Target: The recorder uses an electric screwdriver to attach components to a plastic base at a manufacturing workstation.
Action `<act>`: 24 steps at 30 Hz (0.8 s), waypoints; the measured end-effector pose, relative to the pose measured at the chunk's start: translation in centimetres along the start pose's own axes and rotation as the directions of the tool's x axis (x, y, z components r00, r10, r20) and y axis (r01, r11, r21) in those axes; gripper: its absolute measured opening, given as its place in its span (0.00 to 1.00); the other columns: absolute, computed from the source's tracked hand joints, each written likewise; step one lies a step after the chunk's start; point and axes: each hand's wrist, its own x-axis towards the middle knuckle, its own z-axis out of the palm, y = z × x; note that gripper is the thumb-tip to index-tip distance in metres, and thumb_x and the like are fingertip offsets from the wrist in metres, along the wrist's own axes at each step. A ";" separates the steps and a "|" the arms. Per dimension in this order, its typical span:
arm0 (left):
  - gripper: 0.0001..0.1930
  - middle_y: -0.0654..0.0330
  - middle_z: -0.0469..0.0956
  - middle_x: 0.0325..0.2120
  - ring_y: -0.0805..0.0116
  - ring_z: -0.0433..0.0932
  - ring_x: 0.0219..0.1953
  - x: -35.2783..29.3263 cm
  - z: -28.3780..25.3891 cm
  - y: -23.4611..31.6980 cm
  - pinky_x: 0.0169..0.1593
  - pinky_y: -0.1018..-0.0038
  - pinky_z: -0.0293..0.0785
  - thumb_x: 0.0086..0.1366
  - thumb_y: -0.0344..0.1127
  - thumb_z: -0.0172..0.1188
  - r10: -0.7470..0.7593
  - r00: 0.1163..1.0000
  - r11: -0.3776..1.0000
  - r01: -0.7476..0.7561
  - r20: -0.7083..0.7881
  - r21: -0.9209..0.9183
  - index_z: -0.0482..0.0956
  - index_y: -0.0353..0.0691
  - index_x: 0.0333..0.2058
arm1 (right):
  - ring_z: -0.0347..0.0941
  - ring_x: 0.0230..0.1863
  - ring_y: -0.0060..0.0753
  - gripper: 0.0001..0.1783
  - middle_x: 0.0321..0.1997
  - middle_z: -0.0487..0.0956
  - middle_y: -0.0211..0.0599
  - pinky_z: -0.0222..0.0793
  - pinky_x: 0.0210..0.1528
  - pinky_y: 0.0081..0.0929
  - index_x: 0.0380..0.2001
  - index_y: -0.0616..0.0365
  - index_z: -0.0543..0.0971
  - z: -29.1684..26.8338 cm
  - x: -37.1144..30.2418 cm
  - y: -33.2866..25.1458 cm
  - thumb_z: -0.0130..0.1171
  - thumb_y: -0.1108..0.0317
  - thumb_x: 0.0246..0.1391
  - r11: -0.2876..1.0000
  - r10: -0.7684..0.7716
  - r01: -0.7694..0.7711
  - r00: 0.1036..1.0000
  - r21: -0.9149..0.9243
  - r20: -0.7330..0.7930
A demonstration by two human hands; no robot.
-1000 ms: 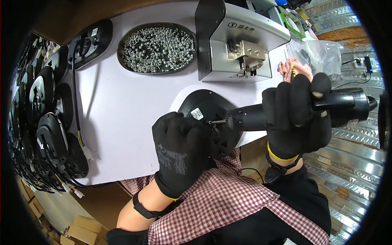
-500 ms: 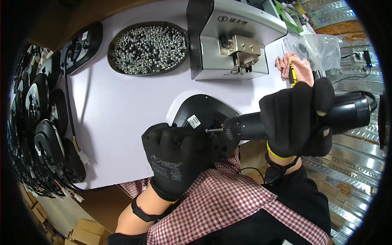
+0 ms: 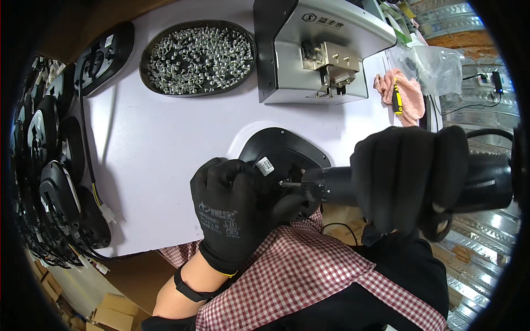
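Observation:
My right hand (image 3: 403, 176), in a black glove, is wrapped round a black electric screwdriver (image 3: 338, 185). The tool lies nearly level, its bit pointing left at a black rounded plastic housing (image 3: 290, 146) near the table's front edge. At the bit's tip is a small bright spot that could be a screw head; my left fingers partly hide it. My gloved left hand (image 3: 234, 207) is closed on the housing's left side, thumb just below the bit. A white label (image 3: 265, 166) shows on the housing.
A black oval tray (image 3: 144, 77) of loose screws stands at the back, beside a grey metal machine (image 3: 281, 60). A yellow-black screwdriver (image 3: 397, 100) lies on a pink cloth (image 3: 411, 94) at right. Several black housings with cables (image 3: 61, 187) crowd the left edge.
My right hand and the electric screwdriver have swung a little lower and to the right. My left thumb now shows stretched under the bit. The view has shifted slightly.

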 end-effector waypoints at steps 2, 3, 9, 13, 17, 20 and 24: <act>0.27 0.56 0.69 0.32 0.55 0.71 0.35 0.0 0.0 -0.1 0.38 0.59 0.65 0.37 0.53 0.75 -0.018 1.000 1.000 0.018 0.002 -0.013 0.70 0.42 0.27 | 0.74 0.16 0.29 0.18 0.17 0.76 0.37 0.72 0.21 0.25 0.28 0.53 0.69 0.4 0.3 0.0 0.48 0.51 0.63 1.000 0.001 -0.001 1.000 -0.012 0.019; 0.26 0.58 0.70 0.32 0.56 0.71 0.36 0.3 -0.1 -0.1 0.40 0.58 0.66 0.38 0.52 0.74 0.033 0.999 0.999 -0.034 -0.030 -0.011 0.72 0.43 0.27 | 0.74 0.16 0.30 0.20 0.15 0.75 0.39 0.73 0.21 0.25 0.27 0.54 0.70 0.7 0.4 -0.1 0.46 0.50 0.64 1.000 0.000 0.001 0.999 -0.024 0.036; 0.19 0.62 0.75 0.36 0.59 0.73 0.40 0.3 -0.9 0.3 0.54 0.56 0.66 0.36 0.36 0.75 0.132 0.991 0.991 -0.132 -0.033 -0.011 0.78 0.48 0.30 | 0.76 0.18 0.33 0.19 0.21 0.77 0.44 0.74 0.22 0.26 0.29 0.57 0.72 2.9 -0.5 -0.3 0.50 0.51 0.61 0.984 -0.041 0.041 0.999 -0.176 0.007; 0.16 0.65 0.75 0.37 0.61 0.74 0.40 0.1 -0.9 0.2 0.57 0.54 0.64 0.38 0.36 0.73 0.149 0.986 0.989 -0.149 -0.078 0.011 0.81 0.50 0.30 | 0.77 0.19 0.33 0.17 0.24 0.78 0.45 0.75 0.22 0.25 0.29 0.57 0.72 3.3 -0.7 0.0 0.53 0.52 0.59 0.973 -0.075 0.098 0.990 -0.208 0.119; 0.16 0.65 0.76 0.37 0.62 0.74 0.38 0.1 -1.0 0.3 0.57 0.55 0.65 0.40 0.36 0.72 0.169 0.984 0.986 -0.169 -0.054 0.010 0.82 0.51 0.32 | 0.77 0.20 0.31 0.15 0.24 0.78 0.43 0.74 0.20 0.23 0.28 0.56 0.72 4.2 -1.3 0.2 0.54 0.55 0.58 0.933 -0.183 0.183 0.983 -0.309 0.030; 0.16 0.65 0.77 0.37 0.63 0.73 0.38 0.1 -1.0 0.4 0.57 0.56 0.65 0.41 0.36 0.72 0.163 0.985 0.987 -0.163 -0.047 0.007 0.83 0.50 0.33 | 0.76 0.19 0.31 0.13 0.23 0.77 0.42 0.74 0.21 0.25 0.26 0.55 0.71 4.1 -1.1 -0.4 0.55 0.58 0.58 0.942 -0.121 0.131 0.991 -0.308 0.050; 0.16 0.64 0.77 0.38 0.62 0.73 0.38 0.1 -0.9 0.1 0.57 0.56 0.64 0.41 0.37 0.70 0.202 0.977 0.979 -0.202 -0.063 0.008 0.83 0.50 0.34 | 0.73 0.19 0.31 0.11 0.21 0.74 0.39 0.72 0.24 0.28 0.27 0.54 0.69 4.6 -0.7 0.2 0.56 0.61 0.57 0.943 -0.107 0.079 0.992 -0.324 -0.069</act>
